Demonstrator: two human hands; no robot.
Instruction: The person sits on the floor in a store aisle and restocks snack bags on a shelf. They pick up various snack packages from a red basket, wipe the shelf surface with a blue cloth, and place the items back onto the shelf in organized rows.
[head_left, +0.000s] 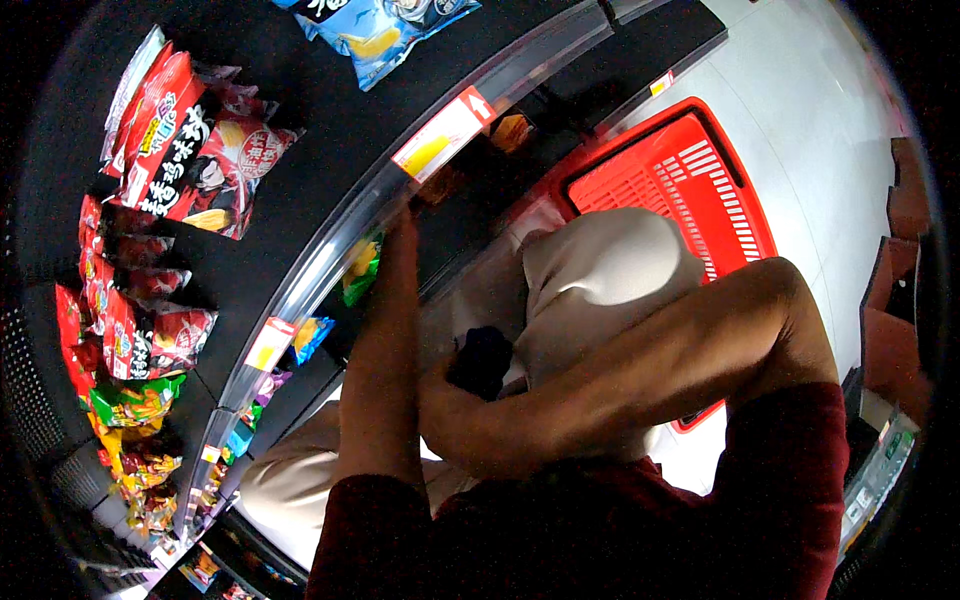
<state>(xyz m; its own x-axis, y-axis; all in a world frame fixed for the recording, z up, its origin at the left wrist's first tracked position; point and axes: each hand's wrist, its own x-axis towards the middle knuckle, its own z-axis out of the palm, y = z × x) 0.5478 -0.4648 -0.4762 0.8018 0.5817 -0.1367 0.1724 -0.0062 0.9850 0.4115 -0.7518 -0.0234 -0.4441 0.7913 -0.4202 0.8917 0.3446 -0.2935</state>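
Observation:
My left forearm reaches up along the shelf front, and its hand is lost in shadow by the shelf's clear edge strip. Nearby on the lower shelf lies a green snack bag. My right arm is bent across my body. The right hand is beside a dark, bunched thing, perhaps cloth; its fingers are mostly hidden, so its grip cannot be told. Light trousers cover my bent knee. A red plastic shopping basket stands beyond the knee.
On the black upper shelf stand red snack bags, a blue bag and more bags farther down. Price labels line the curved shelf edge. Brown boxes are at the far right.

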